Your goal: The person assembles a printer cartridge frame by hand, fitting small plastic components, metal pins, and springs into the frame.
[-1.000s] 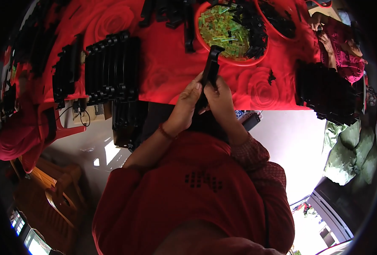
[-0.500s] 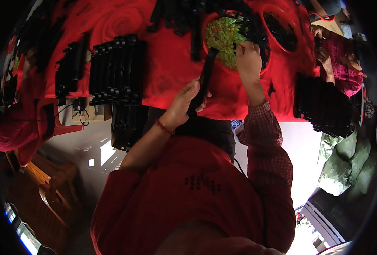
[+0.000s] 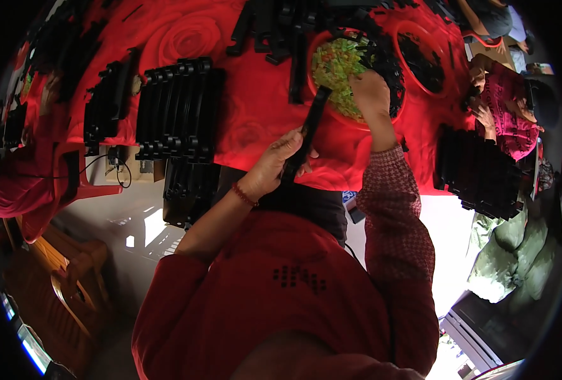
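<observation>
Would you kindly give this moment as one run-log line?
Left hand: holds black strip | Right hand: at yellow-green pieces in red basin | Farther left: row of dark strips

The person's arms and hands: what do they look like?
The left hand and right hand wear no gloves. A plain red sleeve stops near the left elbow, and a reddish beaded bracelet circles that wrist. A finely checked reddish sleeve reaches near the right wrist.

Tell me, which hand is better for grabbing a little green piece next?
Probably the right hand: it is at the red bowl, close to the green pieces, while the left hand holds a black bar.
</observation>
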Demonstrator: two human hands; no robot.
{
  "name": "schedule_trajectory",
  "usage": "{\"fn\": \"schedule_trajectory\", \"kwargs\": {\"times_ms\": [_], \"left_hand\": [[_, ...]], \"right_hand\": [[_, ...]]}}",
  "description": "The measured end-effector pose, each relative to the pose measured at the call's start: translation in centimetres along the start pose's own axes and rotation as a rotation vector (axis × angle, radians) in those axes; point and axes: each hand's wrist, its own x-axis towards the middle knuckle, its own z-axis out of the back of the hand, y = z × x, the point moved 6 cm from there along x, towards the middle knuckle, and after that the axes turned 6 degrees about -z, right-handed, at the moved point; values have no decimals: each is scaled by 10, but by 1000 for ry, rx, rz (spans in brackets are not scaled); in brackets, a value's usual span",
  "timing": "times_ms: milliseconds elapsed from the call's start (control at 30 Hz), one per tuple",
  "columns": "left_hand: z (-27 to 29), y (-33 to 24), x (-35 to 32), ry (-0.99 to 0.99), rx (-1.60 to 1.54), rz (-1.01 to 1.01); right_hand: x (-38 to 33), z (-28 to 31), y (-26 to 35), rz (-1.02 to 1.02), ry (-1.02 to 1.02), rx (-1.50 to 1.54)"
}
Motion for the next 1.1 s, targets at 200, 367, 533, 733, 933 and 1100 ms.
{"fn": "schedule_trajectory", "kwargs": {"times_ms": [200, 367, 533, 733, 933, 1100], "left_hand": [[-3, -4, -1, 22, 97, -3], [-4, -4, -2, 31, 111, -9], [-2, -2, -1, 34, 127, -4], [-1, -1, 0, 43, 116, -8], [-3, -2, -3, 35, -56, -44], [-15, -12, -1, 11, -4, 1]], "right_hand": [[-5, 30, 2, 39, -209, 237], [-6, 41, -11, -118, -151, 711], [-12, 29, -18, -166, 93, 1222], [-44, 25, -4, -170, 360, 1505], [-86, 28, 10, -69, 532, 1627], [-116, 34, 21, 112, 587, 1589]]}}
